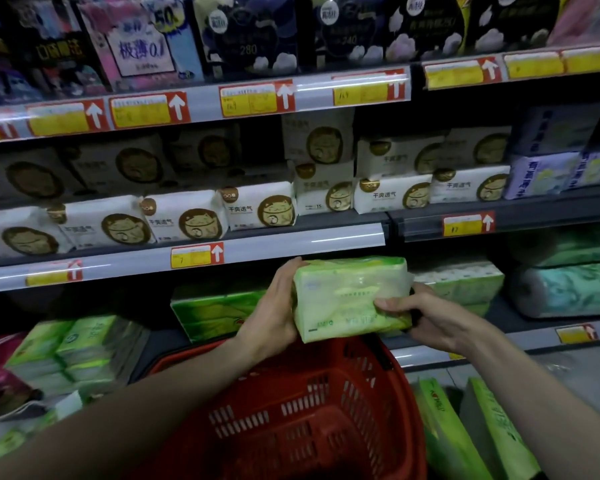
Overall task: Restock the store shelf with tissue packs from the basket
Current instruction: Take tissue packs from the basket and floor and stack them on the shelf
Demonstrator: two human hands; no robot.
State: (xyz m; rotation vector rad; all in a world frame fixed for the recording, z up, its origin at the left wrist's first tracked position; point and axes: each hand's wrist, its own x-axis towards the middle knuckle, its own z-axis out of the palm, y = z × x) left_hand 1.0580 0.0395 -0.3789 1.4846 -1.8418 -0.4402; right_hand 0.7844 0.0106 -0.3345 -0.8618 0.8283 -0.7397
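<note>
I hold a light green tissue pack (350, 296) in both hands, just above the red plastic basket (312, 417) and in front of the lower shelf opening. My left hand (274, 306) grips its left end. My right hand (420, 317) grips its lower right corner, thumb on the front face. The basket's inside looks bare where it shows. More green tissue packs (215, 313) lie on the lower shelf behind the held pack, and another green pack (465, 282) sits to its right.
White packs with a gold cat logo (260, 206) fill the shelf above, behind a price rail (194, 256). Stacked green packs (77, 351) sit lower left, teal rolls (575, 289) at right, and green packs (478, 434) stand beside the basket at lower right.
</note>
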